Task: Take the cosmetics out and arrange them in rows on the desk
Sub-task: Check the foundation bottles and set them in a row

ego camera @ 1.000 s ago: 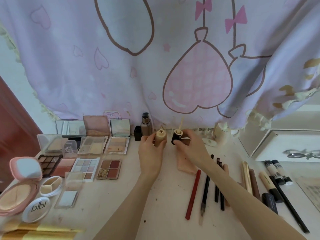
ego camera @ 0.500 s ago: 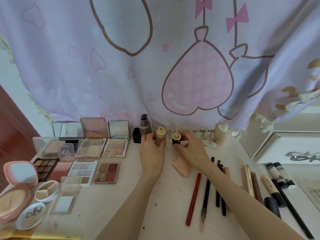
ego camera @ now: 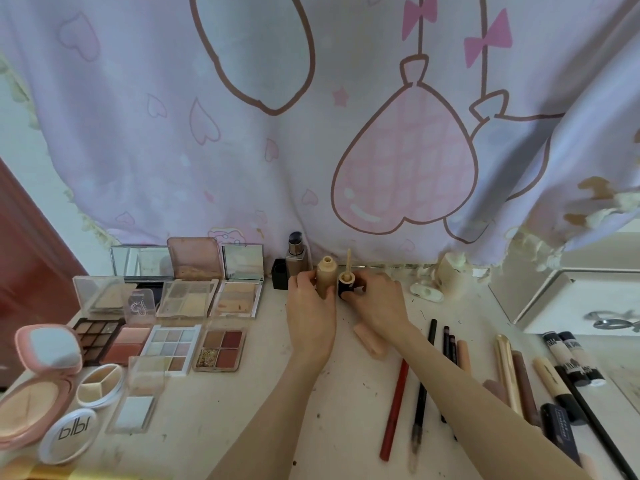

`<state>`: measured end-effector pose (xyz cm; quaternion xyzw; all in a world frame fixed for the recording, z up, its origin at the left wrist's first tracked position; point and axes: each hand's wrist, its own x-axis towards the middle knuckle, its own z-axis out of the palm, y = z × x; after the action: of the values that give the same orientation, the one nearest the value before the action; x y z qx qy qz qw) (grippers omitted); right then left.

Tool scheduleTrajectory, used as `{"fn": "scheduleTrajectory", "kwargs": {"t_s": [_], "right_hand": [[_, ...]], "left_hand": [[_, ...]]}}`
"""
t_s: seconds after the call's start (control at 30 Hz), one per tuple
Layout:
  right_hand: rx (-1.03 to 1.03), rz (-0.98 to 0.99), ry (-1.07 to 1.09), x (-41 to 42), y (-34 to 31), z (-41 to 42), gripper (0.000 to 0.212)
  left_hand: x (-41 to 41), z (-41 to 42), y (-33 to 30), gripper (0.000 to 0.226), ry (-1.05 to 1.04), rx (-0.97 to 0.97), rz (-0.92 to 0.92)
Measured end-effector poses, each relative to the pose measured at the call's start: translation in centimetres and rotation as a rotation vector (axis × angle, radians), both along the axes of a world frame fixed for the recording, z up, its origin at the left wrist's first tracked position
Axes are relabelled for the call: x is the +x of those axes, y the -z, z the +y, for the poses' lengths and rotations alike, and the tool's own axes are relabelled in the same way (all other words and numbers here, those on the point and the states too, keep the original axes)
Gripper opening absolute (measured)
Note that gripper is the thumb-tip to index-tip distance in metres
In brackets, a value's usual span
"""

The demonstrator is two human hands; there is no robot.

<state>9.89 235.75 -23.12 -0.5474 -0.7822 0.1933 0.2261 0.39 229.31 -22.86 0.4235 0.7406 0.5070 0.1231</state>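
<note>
At the back of the desk my left hand grips an uncapped beige concealer bottle standing upright. My right hand holds its black cap with the wand pointing up, right beside the bottle. A foundation bottle and a small black cap stand just behind to the left. Open palettes lie in rows on the left, pencils and tubes in a row on the right.
A pink-and-lilac curtain hangs along the back edge. A white box sits at the right with a metal eyelash curler by it. A beige sponge lies under my right wrist. Compacts crowd the front left corner.
Both hands have shifted slightly back toward the curtain and closer together; the cap with its wand now stands right next to the beige bottle.
</note>
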Motion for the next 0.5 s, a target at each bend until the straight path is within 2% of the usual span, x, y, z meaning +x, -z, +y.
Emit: {"fn": "scheduleTrajectory", "kwargs": {"t_s": [0.23, 0.3, 0.4, 0.5], "right_hand": [[0.016, -0.057, -0.002, -0.2, -0.1, -0.1, 0.024], [-0.014, 0.005, -0.012, 0.1, -0.4, -0.3, 0.031], [-0.087, 0.201, -0.015, 1.1, -1.0, -0.8, 0.041], [0.023, 0.201, -0.034, 2.7, -1.2, -1.6, 0.030]], "left_hand": [[0.2, 0.3, -0.3, 0.031, -0.026, -0.020, -0.012], [0.0, 0.2, -0.2, 0.033, -0.015, -0.018, -0.016], [-0.5, -0.5, 0.0, 0.034, 0.010, 0.001, -0.005], [-1.4, -1.6, 0.2, 0.033, 0.053, 0.040, 0.032]]}}
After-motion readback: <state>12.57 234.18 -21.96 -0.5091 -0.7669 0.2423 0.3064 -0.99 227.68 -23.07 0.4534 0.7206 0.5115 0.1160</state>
